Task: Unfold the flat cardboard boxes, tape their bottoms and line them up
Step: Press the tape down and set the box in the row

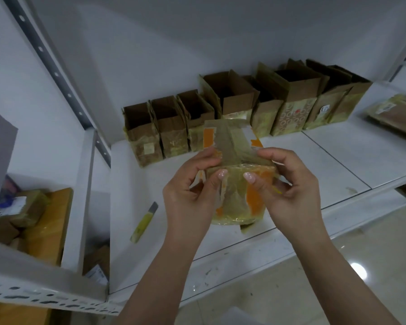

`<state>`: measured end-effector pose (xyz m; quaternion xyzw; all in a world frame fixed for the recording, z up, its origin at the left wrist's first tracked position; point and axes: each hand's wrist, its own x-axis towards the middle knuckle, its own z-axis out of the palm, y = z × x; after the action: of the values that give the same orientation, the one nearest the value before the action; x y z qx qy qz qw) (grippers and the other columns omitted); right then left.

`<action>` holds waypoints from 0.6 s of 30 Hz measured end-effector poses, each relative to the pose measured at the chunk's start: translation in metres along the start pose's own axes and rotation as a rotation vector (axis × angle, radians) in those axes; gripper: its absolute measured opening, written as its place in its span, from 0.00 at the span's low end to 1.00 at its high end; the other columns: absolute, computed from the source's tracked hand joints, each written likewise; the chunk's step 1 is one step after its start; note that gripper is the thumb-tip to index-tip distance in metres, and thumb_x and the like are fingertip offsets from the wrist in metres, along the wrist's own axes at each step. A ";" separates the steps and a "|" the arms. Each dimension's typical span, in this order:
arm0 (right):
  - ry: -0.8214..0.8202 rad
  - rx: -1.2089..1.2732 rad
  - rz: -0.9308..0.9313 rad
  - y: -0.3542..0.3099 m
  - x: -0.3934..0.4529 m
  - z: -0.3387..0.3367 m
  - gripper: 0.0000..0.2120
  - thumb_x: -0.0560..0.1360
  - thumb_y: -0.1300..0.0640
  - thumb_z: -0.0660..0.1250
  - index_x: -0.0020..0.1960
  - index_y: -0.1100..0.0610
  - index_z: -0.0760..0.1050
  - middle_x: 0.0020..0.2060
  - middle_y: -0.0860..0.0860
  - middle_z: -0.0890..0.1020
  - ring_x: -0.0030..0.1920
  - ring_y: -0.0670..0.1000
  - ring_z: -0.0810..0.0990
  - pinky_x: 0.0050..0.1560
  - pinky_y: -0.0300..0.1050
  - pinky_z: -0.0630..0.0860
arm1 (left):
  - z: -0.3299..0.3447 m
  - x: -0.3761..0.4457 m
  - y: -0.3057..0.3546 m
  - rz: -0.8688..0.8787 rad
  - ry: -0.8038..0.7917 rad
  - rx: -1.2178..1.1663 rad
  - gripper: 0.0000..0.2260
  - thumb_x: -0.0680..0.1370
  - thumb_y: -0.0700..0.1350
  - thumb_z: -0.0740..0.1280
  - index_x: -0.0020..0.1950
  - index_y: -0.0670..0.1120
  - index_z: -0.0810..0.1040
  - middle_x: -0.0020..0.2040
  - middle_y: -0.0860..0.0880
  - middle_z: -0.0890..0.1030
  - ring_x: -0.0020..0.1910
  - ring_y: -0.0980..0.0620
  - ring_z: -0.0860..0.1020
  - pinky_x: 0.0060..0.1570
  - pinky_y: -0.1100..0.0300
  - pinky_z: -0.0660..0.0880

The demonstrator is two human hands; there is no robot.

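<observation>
- Far left, a lower shelf (68, 231) holds a heap of taped parcels (26, 207), set aside out of the way of the work.
- On the white shelf (338, 165), near its front edge, lies a yellow box cutter (144, 222), left of the hands and within easy reach, probably for cutting tape.
- The left hand (192, 198) grips the left edge of the orange-and-white box (239, 184), fingers curled behind and thumb pressed on its front face, so the flat carton can be steadied while it is opened.
- That box, wrapped in old yellowish tape, is held upright just above the shelf, near the front, between both hands; it looks only partly unfolded, its bottom not yet taped.
- The right hand (293, 188) clamps the box's right edge in the same way, thumb on the front; the two hands seem set to pull the sides apart.
- Behind, along the far wall, a row of opened boxes (244, 109) stands side by side, tops open, which I take as finished ones lined up.
- Far right, a stack of flat boxes (394, 113) waits, lying on the shelf well apart from the row.
</observation>
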<state>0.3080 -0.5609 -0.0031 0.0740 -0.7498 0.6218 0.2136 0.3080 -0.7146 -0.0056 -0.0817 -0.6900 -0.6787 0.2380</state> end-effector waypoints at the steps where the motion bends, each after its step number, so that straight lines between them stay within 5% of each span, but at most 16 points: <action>1: 0.023 -0.023 -0.004 -0.003 0.000 0.002 0.15 0.69 0.50 0.74 0.55 0.51 0.79 0.56 0.46 0.82 0.57 0.47 0.80 0.55 0.50 0.80 | -0.001 0.000 0.001 -0.006 -0.018 0.001 0.10 0.74 0.35 0.72 0.52 0.45 0.82 0.59 0.53 0.81 0.61 0.57 0.78 0.48 0.64 0.79; 4: 0.070 -0.011 0.012 -0.009 0.003 0.001 0.10 0.68 0.53 0.74 0.49 0.48 0.80 0.52 0.47 0.83 0.55 0.47 0.81 0.53 0.58 0.79 | -0.006 0.001 0.005 0.003 -0.124 0.021 0.14 0.74 0.46 0.73 0.60 0.50 0.80 0.64 0.56 0.79 0.64 0.57 0.76 0.51 0.58 0.81; 8: 0.078 0.012 0.073 -0.017 0.006 -0.005 0.11 0.66 0.50 0.73 0.48 0.50 0.81 0.48 0.45 0.85 0.50 0.46 0.83 0.53 0.54 0.80 | -0.018 0.007 0.004 0.006 -0.142 0.074 0.22 0.81 0.58 0.55 0.70 0.50 0.74 0.63 0.58 0.79 0.63 0.54 0.76 0.58 0.44 0.77; 12: 0.066 0.030 0.094 -0.025 0.004 0.000 0.12 0.65 0.48 0.73 0.47 0.49 0.82 0.45 0.44 0.85 0.46 0.46 0.83 0.47 0.47 0.81 | -0.012 0.010 0.006 0.133 -0.238 0.225 0.20 0.82 0.54 0.51 0.73 0.51 0.68 0.72 0.59 0.67 0.74 0.57 0.64 0.71 0.57 0.63; 18: 0.075 -0.021 0.076 -0.030 0.000 0.003 0.11 0.64 0.46 0.73 0.45 0.47 0.81 0.45 0.44 0.85 0.49 0.47 0.83 0.52 0.54 0.79 | -0.004 0.012 0.010 0.257 -0.143 0.276 0.11 0.82 0.45 0.56 0.57 0.44 0.76 0.59 0.53 0.77 0.60 0.58 0.75 0.56 0.69 0.70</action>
<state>0.3186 -0.5706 0.0236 0.0200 -0.7501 0.6238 0.2185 0.3031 -0.7201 0.0088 -0.1836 -0.7754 -0.5342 0.2822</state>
